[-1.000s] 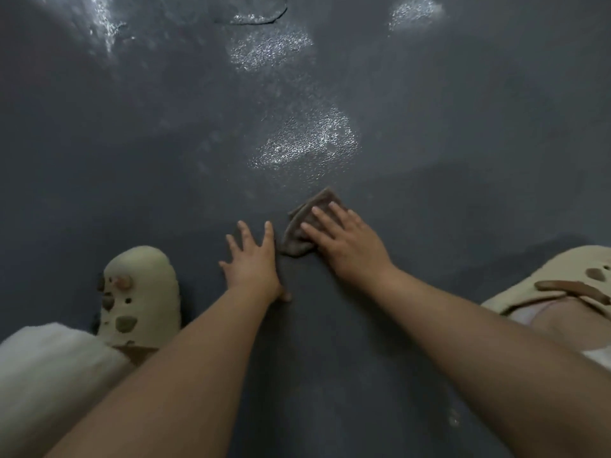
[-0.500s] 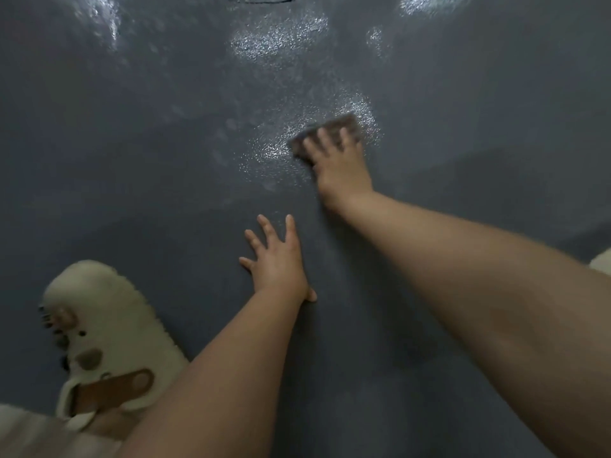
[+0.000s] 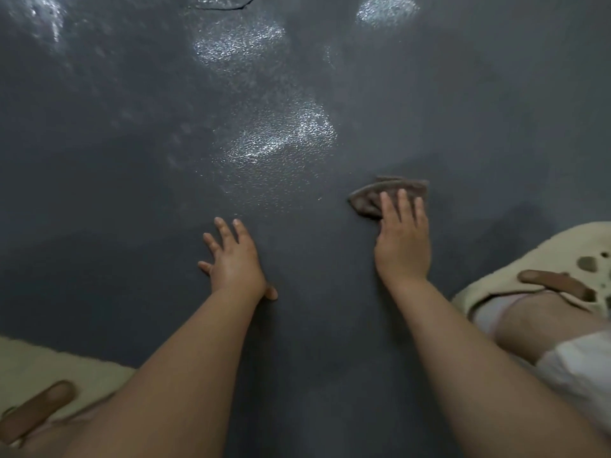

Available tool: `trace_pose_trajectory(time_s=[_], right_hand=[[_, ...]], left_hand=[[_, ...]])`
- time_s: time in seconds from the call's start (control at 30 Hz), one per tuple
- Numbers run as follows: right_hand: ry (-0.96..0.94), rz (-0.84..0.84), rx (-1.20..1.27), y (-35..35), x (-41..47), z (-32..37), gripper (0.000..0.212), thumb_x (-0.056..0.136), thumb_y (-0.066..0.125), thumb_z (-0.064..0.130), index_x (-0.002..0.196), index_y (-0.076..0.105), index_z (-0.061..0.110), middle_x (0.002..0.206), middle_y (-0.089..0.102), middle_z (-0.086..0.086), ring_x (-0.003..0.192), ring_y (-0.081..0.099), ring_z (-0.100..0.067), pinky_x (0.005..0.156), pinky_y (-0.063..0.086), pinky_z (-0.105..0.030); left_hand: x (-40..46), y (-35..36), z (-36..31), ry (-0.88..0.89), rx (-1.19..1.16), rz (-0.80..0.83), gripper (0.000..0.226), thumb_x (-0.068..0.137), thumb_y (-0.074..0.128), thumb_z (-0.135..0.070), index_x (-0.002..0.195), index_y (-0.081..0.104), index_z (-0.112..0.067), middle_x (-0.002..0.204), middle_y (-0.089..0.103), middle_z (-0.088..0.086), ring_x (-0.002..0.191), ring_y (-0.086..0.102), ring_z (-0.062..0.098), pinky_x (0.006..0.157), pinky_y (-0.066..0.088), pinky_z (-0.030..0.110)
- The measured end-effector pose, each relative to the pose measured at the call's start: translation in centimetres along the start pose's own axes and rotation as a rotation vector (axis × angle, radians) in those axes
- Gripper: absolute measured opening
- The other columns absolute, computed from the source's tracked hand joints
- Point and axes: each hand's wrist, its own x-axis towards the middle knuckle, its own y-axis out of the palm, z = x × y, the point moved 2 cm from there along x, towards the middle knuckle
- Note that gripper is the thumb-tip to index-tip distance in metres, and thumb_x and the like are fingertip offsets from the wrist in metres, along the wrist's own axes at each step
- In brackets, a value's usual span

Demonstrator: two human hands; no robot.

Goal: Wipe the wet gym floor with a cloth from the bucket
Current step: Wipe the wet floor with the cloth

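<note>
The right hand [image 3: 402, 246] presses flat, straight fingers on the folded brown cloth [image 3: 390, 192] — drawn back from the glistening wet patch [image 3: 281, 140] — while the left hand [image 3: 233, 259] braces, spread flat, on the dark grey textured floor [image 3: 132, 193]; another stroke looks due.

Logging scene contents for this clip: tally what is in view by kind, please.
Hands: 2, left hand flat on the floor, right hand pressing the cloth
Cloth: 1
Beige slippers: 2
Total: 5
</note>
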Motion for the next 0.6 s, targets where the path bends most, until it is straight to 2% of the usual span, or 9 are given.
trace_pose_trajectory(time_s=[0.1, 0.17, 0.23, 0.3, 0.37, 0.4, 0.47, 0.53, 0.6], right_hand=[[0.326, -0.02, 0.092, 0.4, -1.9, 1.1, 0.053, 0.095, 0.041, 0.01, 0.147, 0.032, 0.014, 0.155, 0.022, -0.013, 0.143, 0.012, -0.039, 0.115, 0.01, -0.043], [0.384, -0.016, 0.115, 1.1, -3.7, 4.1, 0.057, 0.091, 0.047, 0.008, 0.146, 0.034, 0.013, 0.155, 0.023, -0.015, 0.141, 0.016, -0.042, 0.114, 0.014, -0.048], [0.2, 0.019, 0.089, 2.2, -5.3, 7.7, 0.054, 0.081, 0.048, 0.008, 0.136, 0.05, 0.009, 0.144, 0.042, -0.019, 0.13, 0.036, -0.048, 0.105, 0.031, -0.056], [-0.081, 0.161, 0.048, 2.9, -5.3, 10.1, 0.055, 0.075, 0.038, 0.015, 0.125, 0.061, 0.01, 0.132, 0.056, -0.018, 0.119, 0.05, -0.047, 0.093, 0.042, -0.059], [-0.356, 0.226, 0.014, 2.9, -3.3, 10.7, 0.055, 0.076, 0.036, 0.02, 0.123, 0.063, 0.013, 0.129, 0.058, -0.016, 0.117, 0.053, -0.046, 0.091, 0.043, -0.059], [-0.459, 0.207, -0.009, 2.8, -1.5, 10.7, 0.054, 0.078, 0.037, 0.02, 0.125, 0.061, 0.013, 0.132, 0.056, -0.016, 0.12, 0.05, -0.046, 0.095, 0.042, -0.057], [-0.514, 0.176, -0.037, 2.6, 2.9, 10.4, 0.053, 0.087, 0.034, 0.018, 0.138, 0.049, 0.016, 0.146, 0.039, -0.017, 0.135, 0.032, -0.045, 0.11, 0.026, -0.051], [-0.409, 0.17, -0.074, 2.0, 7.3, 10.6, 0.05, 0.097, 0.03, 0.017, 0.147, 0.032, 0.023, 0.156, 0.017, -0.014, 0.144, 0.01, -0.038, 0.116, 0.009, -0.042], [-0.28, 0.159, -0.096, 1.4, 10.3, 11.6, 0.051, 0.1, 0.03, 0.018, 0.15, 0.022, 0.027, 0.159, 0.005, -0.01, 0.145, 0.0, -0.034, 0.116, 0.003, -0.041]], left_hand=[[0.0, 0.0, -0.2, -0.008, 0.008, 0.001, 0.14, 0.059, 0.089, -0.029, 0.147, -0.018, -0.007, 0.153, -0.025, 0.016, 0.142, -0.013, 0.04, 0.109, 0.014, 0.061], [0.0, 0.0, -0.2, -0.01, 0.009, 0.0, 0.14, 0.059, 0.088, -0.029, 0.147, -0.017, -0.007, 0.153, -0.026, 0.016, 0.142, -0.014, 0.041, 0.109, 0.014, 0.062], [0.0, 0.0, -0.1, -0.008, 0.005, -0.002, 0.139, 0.059, 0.088, -0.03, 0.147, -0.017, -0.007, 0.153, -0.026, 0.016, 0.142, -0.014, 0.04, 0.109, 0.014, 0.062], [0.0, 0.1, 0.0, 0.0, 0.013, -0.004, 0.138, 0.061, 0.087, -0.031, 0.147, -0.017, -0.007, 0.153, -0.026, 0.016, 0.142, -0.014, 0.04, 0.11, 0.014, 0.061], [-0.1, 0.3, 0.1, 0.005, 0.014, -0.008, 0.138, 0.06, 0.087, -0.032, 0.147, -0.017, -0.007, 0.153, -0.026, 0.015, 0.142, -0.014, 0.04, 0.11, 0.015, 0.061], [-0.1, 0.3, 0.2, 0.008, 0.014, -0.011, 0.138, 0.06, 0.087, -0.032, 0.147, -0.017, -0.007, 0.153, -0.026, 0.015, 0.142, -0.014, 0.039, 0.11, 0.015, 0.06], [-0.1, 0.3, 0.2, 0.021, 0.011, -0.012, 0.138, 0.06, 0.087, -0.032, 0.147, -0.016, -0.007, 0.153, -0.026, 0.015, 0.142, -0.015, 0.039, 0.11, 0.015, 0.06], [-0.3, 0.4, 0.4, 0.039, 0.009, -0.012, 0.136, 0.062, 0.086, -0.033, 0.147, -0.017, -0.008, 0.153, -0.027, 0.015, 0.142, -0.015, 0.039, 0.111, 0.013, 0.058], [-0.3, 0.6, 0.7, 0.057, 0.018, -0.034, 0.134, 0.064, 0.084, -0.037, 0.148, -0.017, -0.009, 0.153, -0.027, 0.015, 0.142, -0.016, 0.038, 0.113, 0.012, 0.055]])
